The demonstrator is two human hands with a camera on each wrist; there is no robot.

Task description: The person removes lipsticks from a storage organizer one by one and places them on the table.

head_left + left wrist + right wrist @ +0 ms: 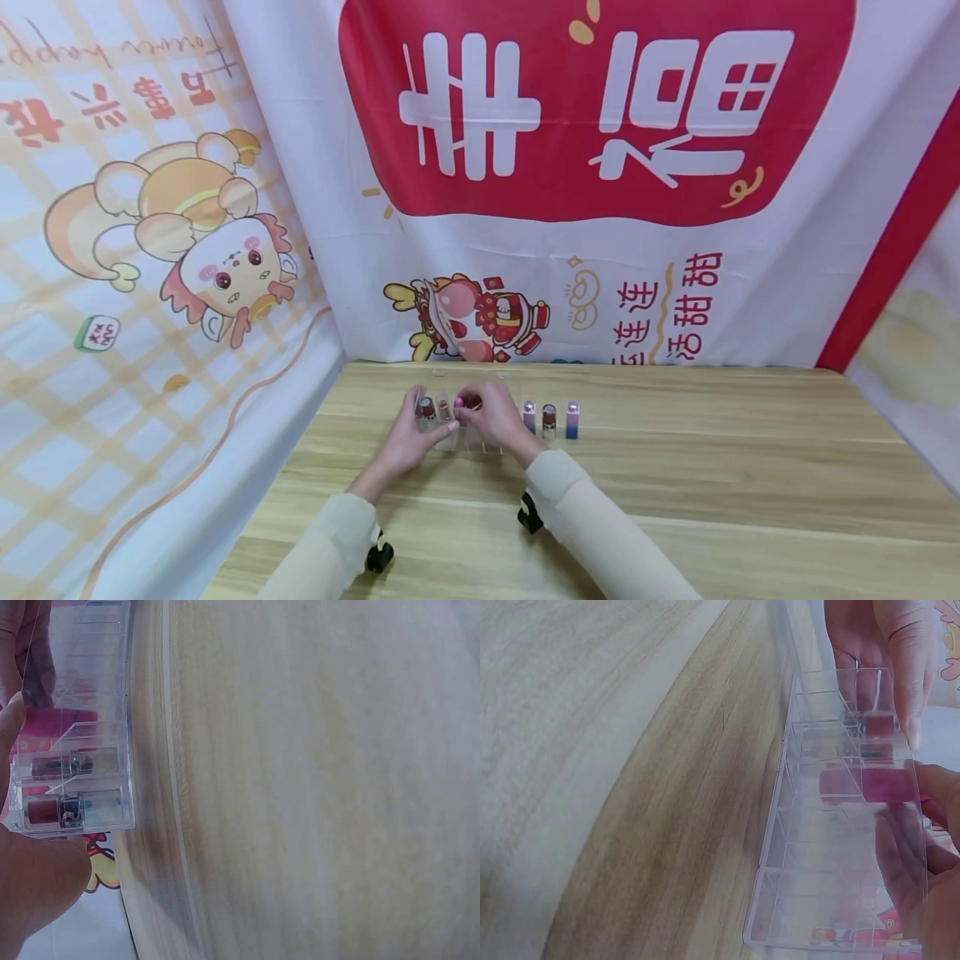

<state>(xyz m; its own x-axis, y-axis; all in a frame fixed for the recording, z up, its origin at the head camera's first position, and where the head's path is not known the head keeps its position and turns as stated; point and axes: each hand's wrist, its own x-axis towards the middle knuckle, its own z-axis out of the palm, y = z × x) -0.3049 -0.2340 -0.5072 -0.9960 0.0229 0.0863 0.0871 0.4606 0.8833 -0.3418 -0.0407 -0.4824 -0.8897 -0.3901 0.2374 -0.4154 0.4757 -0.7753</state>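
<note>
A clear plastic lipstick organizer [480,443] with a row of compartments stands on the table. My left hand [405,440] grips its left end, thumb along the near side. Two lipsticks with clear-and-silver tubes, a dark red one [43,811] and a lighter one [52,766], stand in the leftmost compartments. With thumb and fingers, my right hand [491,412] pinches a bright pink lipstick tube [889,785], whose lower part is down in the compartment beside them. In the right wrist view, the right fingers show through the clear wall.
Right of the organizer, three lipsticks stand in a row on the wooden table [712,467]: a pink-to-blue tube [529,417], a dark red one with a clear base [549,422] and another pink-to-blue tube [572,421]. A printed cloth [480,242] hangs behind the table.
</note>
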